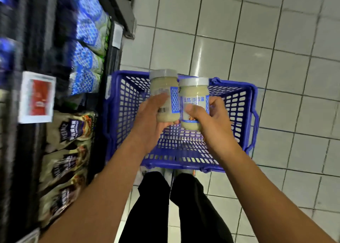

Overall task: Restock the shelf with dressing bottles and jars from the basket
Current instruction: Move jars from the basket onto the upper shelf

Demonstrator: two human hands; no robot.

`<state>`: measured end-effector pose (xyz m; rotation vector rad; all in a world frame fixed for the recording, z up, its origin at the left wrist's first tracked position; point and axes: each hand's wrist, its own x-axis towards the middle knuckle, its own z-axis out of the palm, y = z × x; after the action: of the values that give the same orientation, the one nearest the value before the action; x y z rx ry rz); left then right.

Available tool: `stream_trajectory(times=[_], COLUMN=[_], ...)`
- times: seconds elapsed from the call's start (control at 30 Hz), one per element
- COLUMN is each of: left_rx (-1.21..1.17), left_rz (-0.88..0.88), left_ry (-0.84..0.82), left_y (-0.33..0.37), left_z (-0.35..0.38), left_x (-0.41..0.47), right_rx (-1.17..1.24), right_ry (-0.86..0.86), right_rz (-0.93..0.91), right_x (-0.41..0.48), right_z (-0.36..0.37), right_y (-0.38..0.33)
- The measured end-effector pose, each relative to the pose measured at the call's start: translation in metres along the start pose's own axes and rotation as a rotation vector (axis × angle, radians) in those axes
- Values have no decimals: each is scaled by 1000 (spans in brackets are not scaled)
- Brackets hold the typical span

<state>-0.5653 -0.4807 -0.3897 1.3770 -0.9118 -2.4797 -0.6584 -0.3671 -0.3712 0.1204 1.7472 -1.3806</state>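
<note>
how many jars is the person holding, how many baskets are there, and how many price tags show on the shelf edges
Jars: 2, one in the left hand, at, and one in the right hand, at
Baskets: 1, blue
Price tags: 2, at and
Total: 5

Even, fairly bright overhead light fills the scene. The floor tiles (211,40) carry soft white glare streaks. The shelf (36,77) along the left edge is dark and heavily motion-blurred, its price tag (36,97) unreadable. The jars (193,99) and basket (184,147) at centre are sharper. Wide-angle distortion bends tile lines near the right edge.
</note>
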Motion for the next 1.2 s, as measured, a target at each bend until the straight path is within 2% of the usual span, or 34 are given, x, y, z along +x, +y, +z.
stream_trajectory(times=[0.2, 0.43, 0.73, 0.97, 1.1, 1.2], left_rx=[40, 46, 6, -55, -43, -2], left_rz=[92, 166, 301, 362, 523, 642], left_ry=[-39, -129, -128, -119, -162, -99], left_y=[70, 150, 237, 295, 311, 316], left_z=[50, 95, 147, 175, 179, 179], left_x=[-72, -144, -231, -301, -336, -364], right_rx=[127, 167, 256, 185, 149, 122], right_ry=[-12, -43, -104, -186, -296, -400], right_rz=[-87, -199, -325, -412, -453, -485], right_x=[-59, -128, -203, -252, -279, -298], right_z=[-5, -3, 6, 16, 27, 39], right_y=[-84, -176, -285, -354, -385, -403])
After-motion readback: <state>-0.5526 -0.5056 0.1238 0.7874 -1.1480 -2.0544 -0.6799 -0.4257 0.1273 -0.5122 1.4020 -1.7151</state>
